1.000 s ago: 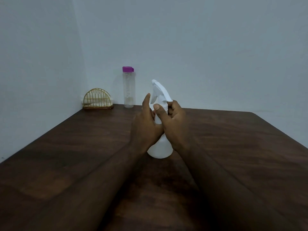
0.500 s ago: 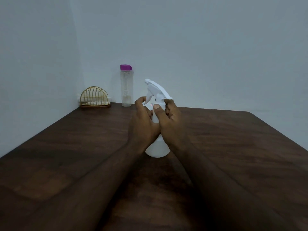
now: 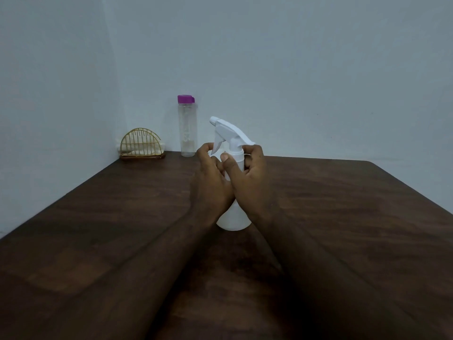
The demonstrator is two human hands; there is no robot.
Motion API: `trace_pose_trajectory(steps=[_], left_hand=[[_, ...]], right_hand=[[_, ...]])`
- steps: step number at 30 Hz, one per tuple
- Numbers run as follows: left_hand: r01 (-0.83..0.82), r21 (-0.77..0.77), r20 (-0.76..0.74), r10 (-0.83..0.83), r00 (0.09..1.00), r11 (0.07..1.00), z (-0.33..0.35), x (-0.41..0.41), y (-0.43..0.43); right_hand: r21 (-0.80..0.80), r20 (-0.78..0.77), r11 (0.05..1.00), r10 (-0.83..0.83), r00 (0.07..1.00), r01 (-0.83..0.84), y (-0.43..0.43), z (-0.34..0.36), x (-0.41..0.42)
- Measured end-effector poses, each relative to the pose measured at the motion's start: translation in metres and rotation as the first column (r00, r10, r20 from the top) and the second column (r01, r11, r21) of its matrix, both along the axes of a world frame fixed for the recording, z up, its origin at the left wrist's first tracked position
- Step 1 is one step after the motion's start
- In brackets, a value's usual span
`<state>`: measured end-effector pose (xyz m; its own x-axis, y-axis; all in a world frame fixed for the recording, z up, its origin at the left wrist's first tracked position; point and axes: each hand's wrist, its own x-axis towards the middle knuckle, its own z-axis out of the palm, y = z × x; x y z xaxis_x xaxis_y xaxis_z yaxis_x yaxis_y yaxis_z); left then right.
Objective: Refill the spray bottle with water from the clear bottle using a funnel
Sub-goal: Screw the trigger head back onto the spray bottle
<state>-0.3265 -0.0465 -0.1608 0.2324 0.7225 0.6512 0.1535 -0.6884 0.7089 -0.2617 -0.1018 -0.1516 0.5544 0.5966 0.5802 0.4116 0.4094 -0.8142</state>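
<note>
At the centre of the frame, the white spray bottle [image 3: 233,218] stood upright on the dark wooden table [image 3: 343,217]. The left hand [image 3: 212,185] curled round its neck just under the trigger. The right hand [image 3: 252,182] pinched the collar between thumb and fingers. The capped clear bottle [image 3: 187,128] stood upright upper left of centre, beside a gold wire napkin holder [image 3: 141,146].

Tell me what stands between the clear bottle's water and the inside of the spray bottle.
The trigger head sits on the neck of the spray bottle, and the purple cap closes the clear bottle. No funnel shows.
</note>
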Motion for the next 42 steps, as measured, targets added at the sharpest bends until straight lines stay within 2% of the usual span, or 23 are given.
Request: trace_pose_trajectory(steps=[6, 17, 21, 33, 38, 42], left_hand=[[0.015, 0.007, -0.008, -0.015, 1.0, 1.0, -0.0002, -0.0002, 0.0011], [0.02, 0.014, 0.022, -0.02, 1.0, 1.0, -0.003, -0.0005, 0.0037], [-0.002, 0.023, 0.019, 0.002, 1.0, 1.0, -0.0042, 0.0001, 0.005], [0.013, 0.006, 0.036, -0.013, 0.999, 1.0, -0.0051, 0.0004, 0.005], [0.015, 0.0, 0.038, -0.015, 0.999, 1.0, -0.0053, 0.0008, 0.0053], [0.044, 0.015, -0.018, -0.044, 0.999, 0.999, -0.0037, -0.0008, 0.0077]], right_hand=[[0.01, -0.023, 0.999, 0.034, 0.999, -0.034, 0.0018, -0.0017, 0.0], [0.013, -0.005, 1.0, -0.005, 1.0, 0.005, 0.0009, -0.0062, -0.0002], [0.042, -0.04, 0.999, -0.009, 0.999, 0.01, 0.0006, -0.0039, -0.0006], [0.015, -0.062, 0.999, 0.031, 0.998, -0.03, -0.0009, -0.0028, 0.0014], [-0.015, 0.013, 0.998, 0.069, 0.998, -0.068, -0.0023, -0.0006, 0.0017], [-0.008, 0.033, 0.997, 0.081, 0.996, -0.081, -0.004, -0.001, 0.0028]])
